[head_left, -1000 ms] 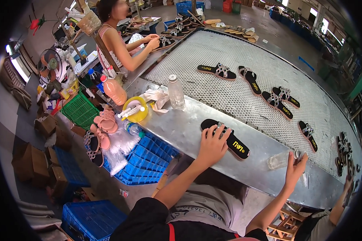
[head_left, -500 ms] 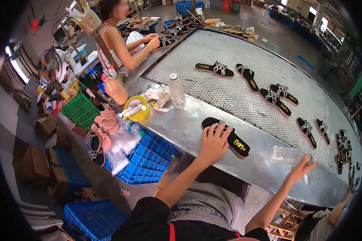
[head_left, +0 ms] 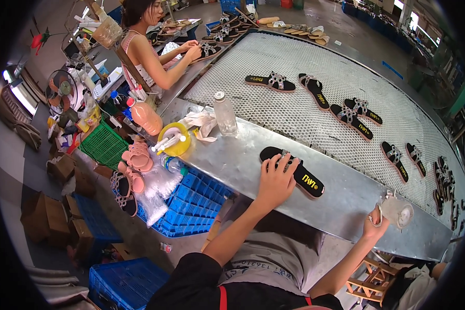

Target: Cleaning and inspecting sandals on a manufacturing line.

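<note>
A black slide sandal [head_left: 309,182] with a glittery patterned strap lies on the metal ledge in front of me. My left hand [head_left: 277,181] grips it over the strap, its fingers curled across the top and the thumb hidden. Farther right, my right hand [head_left: 375,225] is closed on a metal tool [head_left: 380,215] with a loop-shaped handle; the rest of the tool is hard to make out. Right beside that hand, a clear plastic bottle or cup [head_left: 399,213] shows its round end. I cannot tell whether the hand also touches it.
Several similar sandals [head_left: 356,121] lie on the white mesh table [head_left: 243,88]. At left on the ledge stand a clear bottle [head_left: 226,116], a yellow tub [head_left: 175,144] and an orange-filled bottle [head_left: 145,118]. A co-worker [head_left: 150,57] handles a sandal at the far left. Blue crates [head_left: 188,201] stand below.
My right hand has moved left and slightly down, and the metal loop now shows in it. The clear bottle or cup has turned, its round end now rightward. My left hand stays on the sandal.
</note>
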Available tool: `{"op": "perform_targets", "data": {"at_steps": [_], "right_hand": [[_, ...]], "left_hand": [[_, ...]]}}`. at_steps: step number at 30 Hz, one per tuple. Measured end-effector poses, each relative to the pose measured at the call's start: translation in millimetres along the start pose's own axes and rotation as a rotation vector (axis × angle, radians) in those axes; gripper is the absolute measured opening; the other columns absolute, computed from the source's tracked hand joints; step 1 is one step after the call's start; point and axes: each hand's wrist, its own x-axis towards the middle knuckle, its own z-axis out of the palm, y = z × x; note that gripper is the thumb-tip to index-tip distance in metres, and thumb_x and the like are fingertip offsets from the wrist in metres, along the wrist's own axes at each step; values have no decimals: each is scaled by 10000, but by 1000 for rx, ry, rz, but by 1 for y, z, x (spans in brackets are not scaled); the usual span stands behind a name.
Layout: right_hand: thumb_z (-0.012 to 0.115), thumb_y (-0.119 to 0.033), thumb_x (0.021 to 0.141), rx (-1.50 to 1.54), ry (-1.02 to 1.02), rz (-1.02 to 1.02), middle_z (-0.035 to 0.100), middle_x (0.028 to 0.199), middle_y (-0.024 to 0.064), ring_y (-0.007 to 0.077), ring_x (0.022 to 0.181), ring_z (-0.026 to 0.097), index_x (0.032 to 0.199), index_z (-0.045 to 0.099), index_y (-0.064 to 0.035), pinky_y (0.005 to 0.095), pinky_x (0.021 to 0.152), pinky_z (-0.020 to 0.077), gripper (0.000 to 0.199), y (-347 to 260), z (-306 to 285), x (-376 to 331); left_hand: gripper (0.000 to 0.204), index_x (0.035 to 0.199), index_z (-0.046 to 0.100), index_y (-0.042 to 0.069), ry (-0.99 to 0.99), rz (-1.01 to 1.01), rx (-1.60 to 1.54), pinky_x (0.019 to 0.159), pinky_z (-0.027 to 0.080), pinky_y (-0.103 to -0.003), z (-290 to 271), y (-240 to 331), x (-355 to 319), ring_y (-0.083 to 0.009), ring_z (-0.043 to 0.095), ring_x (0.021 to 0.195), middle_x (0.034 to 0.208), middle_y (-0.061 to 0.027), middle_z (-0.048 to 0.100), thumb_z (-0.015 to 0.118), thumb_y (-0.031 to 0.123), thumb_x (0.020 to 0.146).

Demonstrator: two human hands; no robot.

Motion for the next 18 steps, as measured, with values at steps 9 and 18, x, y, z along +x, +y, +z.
{"op": "perform_targets", "data": {"at_steps": [9,18], "right_hand": [[554,-299,1075,-736,508,-726,628,1002,60,131,736,539,1274,573,-31,259,652,481,334,57,124,-37],[684,-265,1018,-2035,24,-834,604,869,114,148,737,515,1135,566,45,288,683,471,351,18,95,-51]], "left_hand": [[504,1337,644,149,29,-8,-17,1072,371,-512,0,-2,2,-339,498,1271,1379,-113,577,673,131,833],[485,1328,646,173,-9,-4,-60,1072,386,-510,-5,6,-2,-346,488,1298,1382,-111,575,688,192,845]]}}
